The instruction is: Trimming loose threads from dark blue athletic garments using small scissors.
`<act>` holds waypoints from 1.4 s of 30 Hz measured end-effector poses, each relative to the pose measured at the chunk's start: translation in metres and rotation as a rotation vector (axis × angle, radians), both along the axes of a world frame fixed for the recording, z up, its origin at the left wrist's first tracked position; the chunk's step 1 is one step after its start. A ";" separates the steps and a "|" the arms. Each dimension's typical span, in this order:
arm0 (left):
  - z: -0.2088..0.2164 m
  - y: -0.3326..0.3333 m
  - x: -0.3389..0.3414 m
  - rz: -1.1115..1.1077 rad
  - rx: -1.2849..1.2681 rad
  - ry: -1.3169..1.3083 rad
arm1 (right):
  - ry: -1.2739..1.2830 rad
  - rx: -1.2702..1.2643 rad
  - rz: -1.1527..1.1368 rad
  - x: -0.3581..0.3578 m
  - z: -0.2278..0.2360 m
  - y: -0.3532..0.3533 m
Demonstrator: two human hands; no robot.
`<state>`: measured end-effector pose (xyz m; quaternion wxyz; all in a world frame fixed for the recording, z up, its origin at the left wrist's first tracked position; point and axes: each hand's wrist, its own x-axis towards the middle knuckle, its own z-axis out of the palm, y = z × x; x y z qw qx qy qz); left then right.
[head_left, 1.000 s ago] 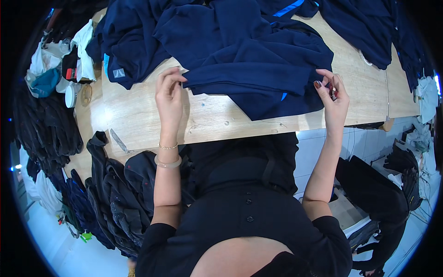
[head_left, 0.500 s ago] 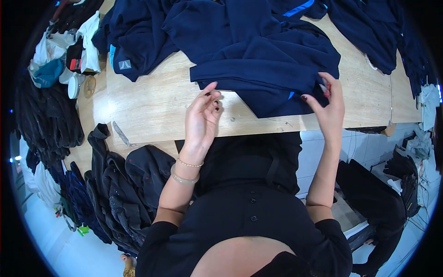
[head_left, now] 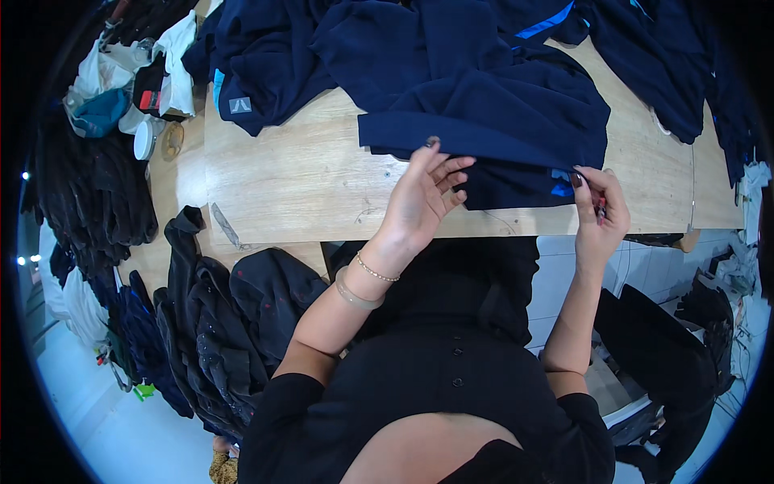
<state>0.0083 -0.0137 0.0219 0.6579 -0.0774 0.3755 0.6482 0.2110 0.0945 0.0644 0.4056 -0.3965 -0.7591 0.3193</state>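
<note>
A navy blue garment (head_left: 508, 93) lies spread on the wooden table, with a long folded band (head_left: 476, 139) along its near side. Between thumb and fingers my right hand (head_left: 603, 211) pinches the right end of this band, where bright blue fabric (head_left: 562, 184) shows underneath. A small red thing (head_left: 601, 208) sits tucked in the same hand; its kind is mostly hidden by the fingers. My left hand (head_left: 419, 198) is open, palm up and fingers apart, just at the near edge of the band. Whether its fingertips touch the cloth I cannot tell.
More navy garments lie at the table's far left (head_left: 270, 73) and far right (head_left: 645, 73). Dark clothes (head_left: 218, 315) hang over the near left edge. At the left stand a white round tub (head_left: 145, 139), a tape roll (head_left: 172, 140) and a teal-and-white cloth bundle (head_left: 101, 113).
My right hand has closed on the band's right end and drawn slightly down and right. The left hand has moved right along the band. Bright blue fabric shows more by the right hand.
</note>
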 end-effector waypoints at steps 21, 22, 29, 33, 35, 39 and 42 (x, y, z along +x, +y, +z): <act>0.050 -0.002 -0.008 0.390 0.249 0.012 | -0.105 -0.244 -0.121 0.013 -0.003 0.015; 0.050 -0.002 -0.006 0.375 0.287 0.028 | -0.054 -0.262 -0.094 0.008 0.000 0.012; 0.052 0.002 0.004 0.298 0.440 0.021 | 0.171 -0.209 0.120 -0.045 0.020 -0.008; 0.064 0.005 0.007 0.289 0.342 0.086 | 0.134 -0.131 0.117 -0.056 0.023 -0.014; 0.065 0.004 0.007 0.285 0.341 0.088 | 0.137 -0.080 0.134 -0.058 0.023 -0.018; 0.063 0.003 0.007 0.282 0.341 0.078 | 0.107 -0.013 0.138 -0.060 0.024 -0.023; 0.063 0.003 0.008 0.273 0.357 0.068 | 0.083 0.026 0.124 -0.062 0.024 -0.026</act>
